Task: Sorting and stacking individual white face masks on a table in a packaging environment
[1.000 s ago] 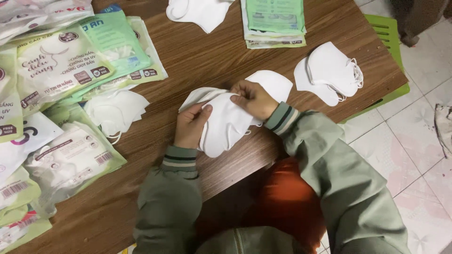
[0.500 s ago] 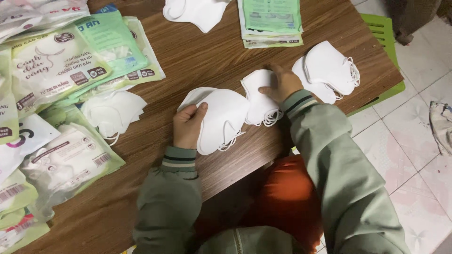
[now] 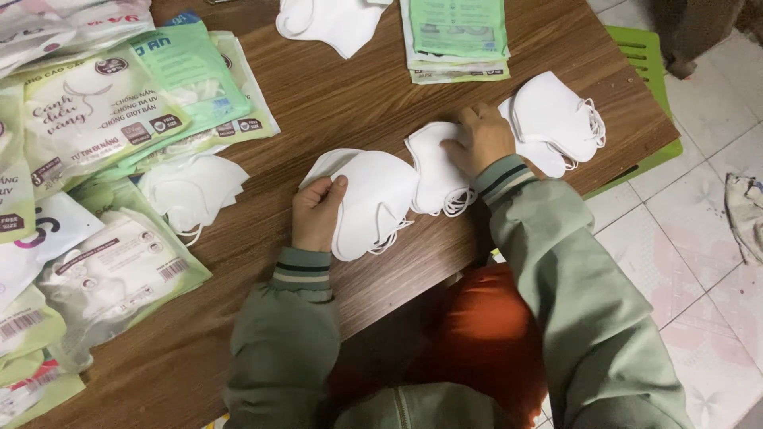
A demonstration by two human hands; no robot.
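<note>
Left hand [image 3: 316,213] is pinching the edge of a small stack of white masks [image 3: 369,202], thumb on top and the rest of the fingers curled under the left edge, so that grip is closed on the stack. Right hand [image 3: 482,141] is lying flat, palm down, fingers pressed onto a single white mask [image 3: 433,171] sitting just right of the stack. It's pinning it to the table rather than properly gripping it, and I can't tell if anything is curled underneath.

Layout-wise: the single mask is between the two hands, touching or slightly overlapping the right edge of the stack. Its long axis runs roughly away from the person, ear loops hanging at the near end. The stack lies more tilted, loops also at the near right corner. The right hand is clearly the nearer one to the single mask, and just past it to the right there's another pile of masks [image 3: 556,123], nearly touching the fingers.

Further out on the wooden table [image 3: 334,95]: a flat stack of green packets [image 3: 457,36] straight ahead of the right hand, more white masks [image 3: 326,20] at the far edge, a loose bunch of masks [image 3: 191,191] off to the left, and a big spread of green and white printed bags [image 3: 103,119] covering the left side. Green plastic stool [image 3: 648,67] pokes out past the table's right corner, over a tiled floor [image 3: 699,254].
</note>
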